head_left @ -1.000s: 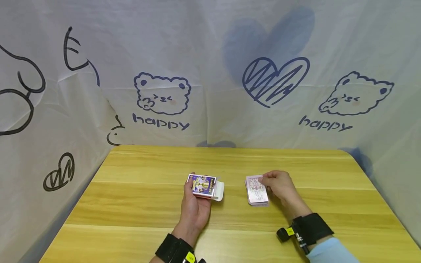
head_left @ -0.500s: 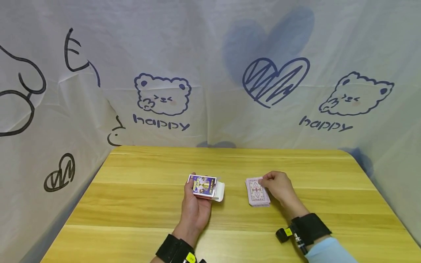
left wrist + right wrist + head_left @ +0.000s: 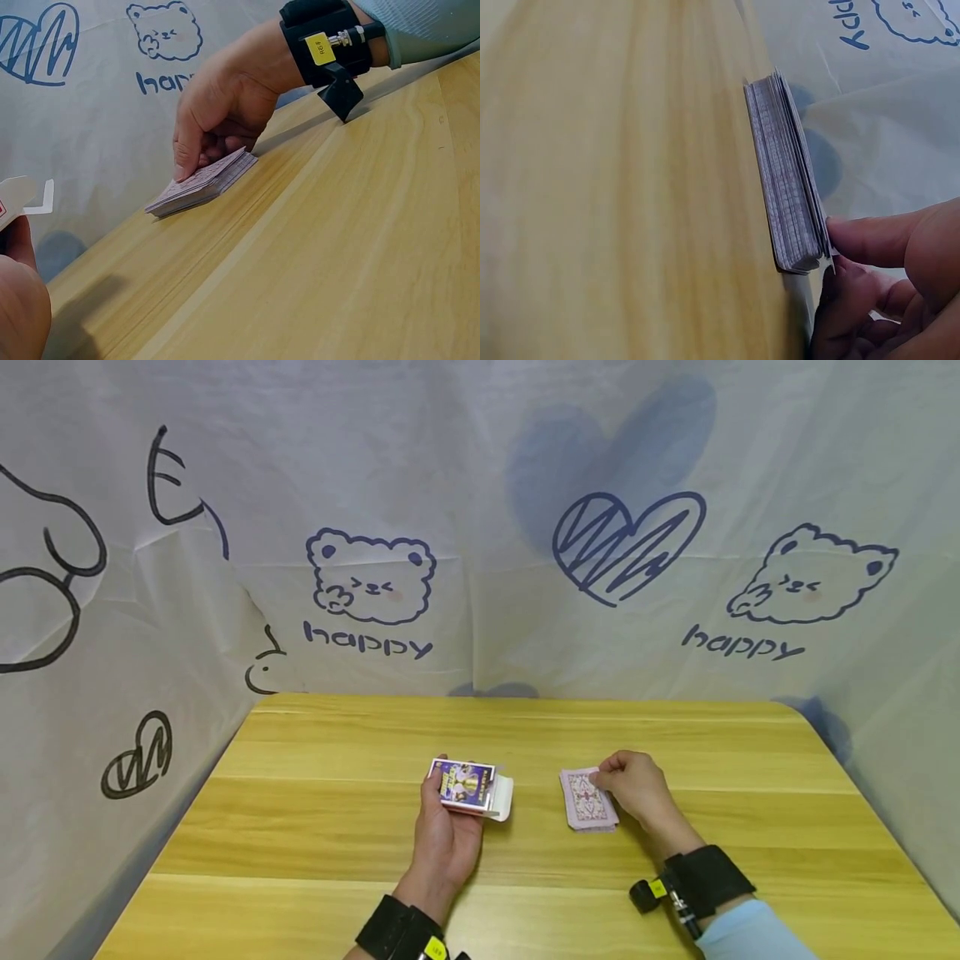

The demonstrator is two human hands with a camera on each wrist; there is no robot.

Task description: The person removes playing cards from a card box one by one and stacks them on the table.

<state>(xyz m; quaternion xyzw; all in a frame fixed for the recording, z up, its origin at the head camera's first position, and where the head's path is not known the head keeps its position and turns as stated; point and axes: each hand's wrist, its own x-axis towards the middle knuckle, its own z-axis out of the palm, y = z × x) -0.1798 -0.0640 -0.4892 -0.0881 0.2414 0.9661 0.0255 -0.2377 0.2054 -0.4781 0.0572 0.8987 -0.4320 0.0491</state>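
Observation:
My left hand (image 3: pixel 448 839) grips a playing card box (image 3: pixel 463 783) with a purple printed front, thumb across its near left edge. The box's white end flap (image 3: pixel 504 797) stands open toward the right; its inside is hidden. To the right, a deck of playing cards (image 3: pixel 588 800) lies on the table, patterned backs up and edges slightly uneven. My right hand (image 3: pixel 637 785) pinches the deck's far right corner. In the right wrist view, the thumb (image 3: pixel 874 238) presses on top while a finger is under the corner of the uppermost cards (image 3: pixel 802 161).
The wooden table (image 3: pixel 337 860) ends at the back against a white cloth (image 3: pixel 495 635) with drawn bears and hearts. Another stretch of cloth (image 3: pixel 180 635) hangs along the left side. Black straps with small cameras (image 3: pixel 708 881) sit on both wrists.
The glare on the top card has gone as it tilts flatter, and its pattern now shows red. The deck's near edge has shifted slightly right. My left hand and the box stay nearly still.

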